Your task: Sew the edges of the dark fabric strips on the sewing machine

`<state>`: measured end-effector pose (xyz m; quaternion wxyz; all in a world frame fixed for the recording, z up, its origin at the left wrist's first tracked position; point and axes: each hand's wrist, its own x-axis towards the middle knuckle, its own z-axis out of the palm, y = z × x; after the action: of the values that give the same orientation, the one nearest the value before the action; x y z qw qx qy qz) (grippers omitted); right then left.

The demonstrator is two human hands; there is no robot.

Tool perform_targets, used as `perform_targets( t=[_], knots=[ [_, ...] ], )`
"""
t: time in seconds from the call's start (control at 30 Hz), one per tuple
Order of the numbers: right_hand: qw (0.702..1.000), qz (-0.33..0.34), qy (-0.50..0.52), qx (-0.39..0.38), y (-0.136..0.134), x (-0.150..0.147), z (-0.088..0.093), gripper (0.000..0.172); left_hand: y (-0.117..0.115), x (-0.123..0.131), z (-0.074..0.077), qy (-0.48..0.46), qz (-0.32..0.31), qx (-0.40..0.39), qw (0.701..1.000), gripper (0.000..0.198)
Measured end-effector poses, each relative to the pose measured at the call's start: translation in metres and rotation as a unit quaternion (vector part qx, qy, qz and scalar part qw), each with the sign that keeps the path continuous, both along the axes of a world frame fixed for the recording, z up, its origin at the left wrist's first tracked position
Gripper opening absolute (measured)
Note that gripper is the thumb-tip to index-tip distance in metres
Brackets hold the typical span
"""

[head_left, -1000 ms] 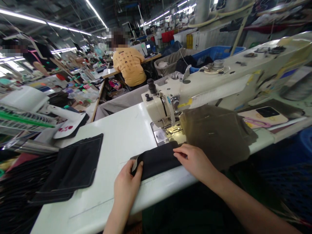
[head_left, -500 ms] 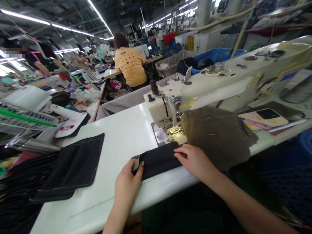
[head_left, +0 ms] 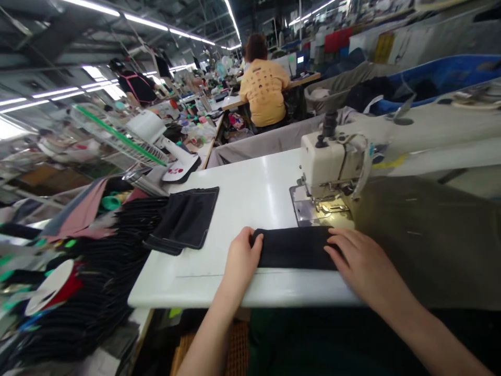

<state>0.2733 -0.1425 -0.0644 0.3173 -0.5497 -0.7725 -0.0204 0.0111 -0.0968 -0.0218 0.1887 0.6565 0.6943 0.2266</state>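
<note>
A folded strip of black fabric (head_left: 295, 249) lies flat on the white sewing table (head_left: 250, 198), close to its front edge. My left hand (head_left: 243, 253) grips the strip's left end between thumb and fingers. At the other end my right hand (head_left: 358, 258) pinches the cloth near its upper corner. Just beyond the strip stands the sewing machine (head_left: 323, 162), its lamp lighting the presser foot (head_left: 331, 208) and needle plate. The fabric's upper edge lies just in front of the plate, apart from the foot.
Stitched black pieces (head_left: 188, 216) lie on the table's left part, beside a long stack of black pieces (head_left: 105, 282). An olive cloth (head_left: 426, 235) covers the right side. Behind are a blue bin (head_left: 442, 78) and a seated co-worker in a yellow shirt (head_left: 264, 91).
My view has turned left. The fabric strip now lies straighter along the table edge, its left end no longer folded open, and both hands still hold its ends.
</note>
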Motion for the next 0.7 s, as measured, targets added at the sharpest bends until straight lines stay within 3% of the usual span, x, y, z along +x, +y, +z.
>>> perform_targets(
  t=[0.4, 0.53, 0.6, 0.7],
  knots=[
    [1.000, 0.014, -0.004, -0.006, 0.0000, 0.0065, -0.0046, 0.033, -0.0002, -0.0011, -0.0015, 0.008, -0.002, -0.009, 1.000, 0.017],
    [1.000, 0.013, -0.004, -0.008, 0.0000, 0.0061, -0.0039, 0.034, -0.0028, 0.0038, 0.0001, 0.089, -0.007, -0.025, 0.996, 0.009],
    [1.000, 0.011, -0.008, -0.005, 0.0005, 0.0069, -0.0030, 0.034, -0.0061, 0.0057, 0.0018, 0.153, -0.004, 0.010, 0.988, 0.011],
    [0.999, 0.027, -0.021, -0.002, 0.0028, 0.0109, -0.0009, 0.033, -0.0095, 0.0054, 0.0047, 0.241, -0.088, 0.089, 0.963, 0.021]
  ],
)
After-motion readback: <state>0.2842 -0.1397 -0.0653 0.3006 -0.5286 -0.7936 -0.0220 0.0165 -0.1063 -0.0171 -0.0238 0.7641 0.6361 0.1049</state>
